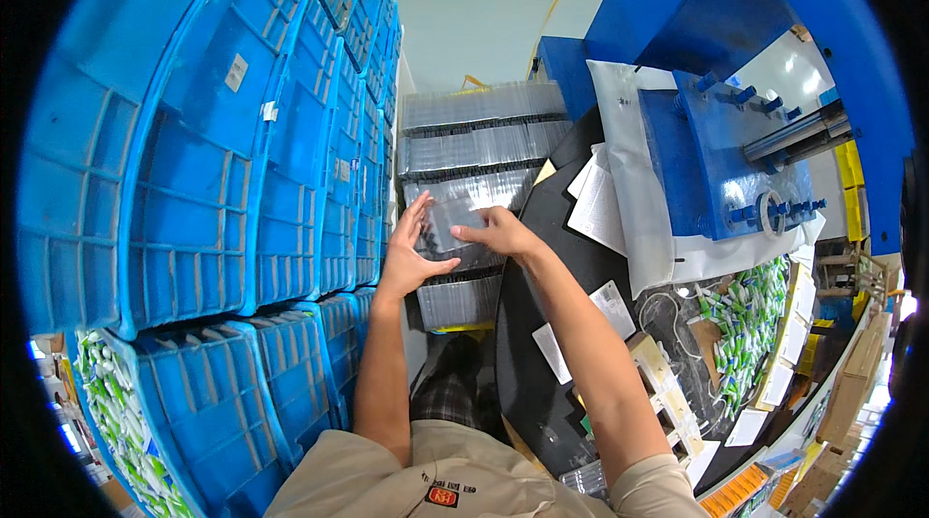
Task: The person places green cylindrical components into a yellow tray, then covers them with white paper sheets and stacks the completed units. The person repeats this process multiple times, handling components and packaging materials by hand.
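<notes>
Clear plastic blister shells (447, 221) are between my hands, above rows of similar packaging. My right hand (501, 231) grips their right side, its thumb lying on top and its other fingers partly hidden. On the left, my left hand (408, 252) is open, fingers and thumb spread around the near left corner of the shells; whether it bears any weight is hard to see. Beneath and beyond, upright rows of nested clear shells (481, 145) fill a container, a bit of whose yellow edge shows near me.
Tall stacks of blue plastic crates (198, 140) wall off my left. A lower crate holds many green-and-white items (121, 421). To my right is a black table (532, 276) with paper sheets, a pile of green-and-white items (750, 324) and a blue press machine (716, 150).
</notes>
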### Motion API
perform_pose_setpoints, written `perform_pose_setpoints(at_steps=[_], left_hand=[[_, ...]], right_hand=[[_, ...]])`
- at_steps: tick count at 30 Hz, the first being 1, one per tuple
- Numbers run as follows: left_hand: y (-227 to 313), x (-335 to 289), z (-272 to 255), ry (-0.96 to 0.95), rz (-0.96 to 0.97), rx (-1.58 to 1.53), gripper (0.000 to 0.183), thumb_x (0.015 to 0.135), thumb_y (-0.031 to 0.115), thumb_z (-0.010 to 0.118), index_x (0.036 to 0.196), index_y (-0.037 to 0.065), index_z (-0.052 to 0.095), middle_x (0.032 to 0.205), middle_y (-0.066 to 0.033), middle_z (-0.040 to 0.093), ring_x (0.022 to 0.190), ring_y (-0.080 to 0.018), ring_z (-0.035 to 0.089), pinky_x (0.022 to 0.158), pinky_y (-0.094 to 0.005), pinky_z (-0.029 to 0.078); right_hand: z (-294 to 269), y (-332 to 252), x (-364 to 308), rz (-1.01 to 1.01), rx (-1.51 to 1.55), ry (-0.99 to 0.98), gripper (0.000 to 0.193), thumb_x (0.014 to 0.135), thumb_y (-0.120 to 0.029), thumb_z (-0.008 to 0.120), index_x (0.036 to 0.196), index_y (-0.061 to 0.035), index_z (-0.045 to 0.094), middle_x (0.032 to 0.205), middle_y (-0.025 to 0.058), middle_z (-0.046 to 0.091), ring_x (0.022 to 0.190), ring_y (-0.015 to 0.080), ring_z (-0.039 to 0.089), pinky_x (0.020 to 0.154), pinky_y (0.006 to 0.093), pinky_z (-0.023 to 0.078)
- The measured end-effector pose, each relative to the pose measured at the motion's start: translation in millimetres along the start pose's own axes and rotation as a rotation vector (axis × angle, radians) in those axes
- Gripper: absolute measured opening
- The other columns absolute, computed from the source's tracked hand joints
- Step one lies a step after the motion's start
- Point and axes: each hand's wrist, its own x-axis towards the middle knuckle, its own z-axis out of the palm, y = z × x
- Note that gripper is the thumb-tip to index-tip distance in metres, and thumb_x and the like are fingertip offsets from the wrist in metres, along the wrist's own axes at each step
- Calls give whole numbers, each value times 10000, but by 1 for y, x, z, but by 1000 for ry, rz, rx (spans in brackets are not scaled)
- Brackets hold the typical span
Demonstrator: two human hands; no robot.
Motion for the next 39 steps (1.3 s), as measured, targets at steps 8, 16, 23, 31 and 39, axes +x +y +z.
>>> perform_pose_setpoints(at_steps=[8, 16, 23, 31, 39], left_hand=[[7, 5, -24, 238, 42, -326, 1122, 647, 24, 885, 1585, 57, 271, 1554, -156, 363, 1389, -262, 435, 1159, -416, 408], [55, -2, -11, 508, 276, 218, 928, 641, 73, 899, 1434, 96, 417, 1488, -105, 335, 1326, -259, 437, 1055, -431, 517], [121, -33, 59, -57, 279, -114, 870, 608, 210, 953, 1312, 105, 453, 1381, -99, 419, 1304, -239, 451, 1034, -397, 514], [172, -168, 171, -1322, 317, 272, 598, 614, 348, 937, 991, 66, 568, 1193, -148, 473, 1101, -345, 541, 914, -390, 490], [122, -294, 192, -877, 530, 600, 631, 619, 356, 932, 998, 26, 552, 1290, -190, 452, 1189, -385, 530, 907, -446, 532]], right_hand=[[-26, -21, 1, -205, -368, 218, 607, 885, -245, 792, 1338, 86, 560, 1022, 150, 737, 919, 211, 709, 861, 329, 545], [36, 19, 11, -269, -1421, 159, 473, 947, -97, 529, 1417, -41, 523, 1508, 188, 500, 1390, 340, 483, 1193, 463, 341], [-22, 1, -176, -476, -821, 792, 294, 848, -58, 669, 1141, -33, 672, 1263, 165, 654, 1175, 353, 617, 1004, 438, 502], [54, 72, -516, 50, -79, 1156, 177, 968, -48, 628, 1098, 45, 703, 948, 87, 752, 894, 137, 707, 812, 282, 541], [191, 169, -599, 175, 227, 1314, 151, 953, -9, 634, 1069, 46, 712, 916, 101, 766, 863, 126, 722, 784, 269, 562]])
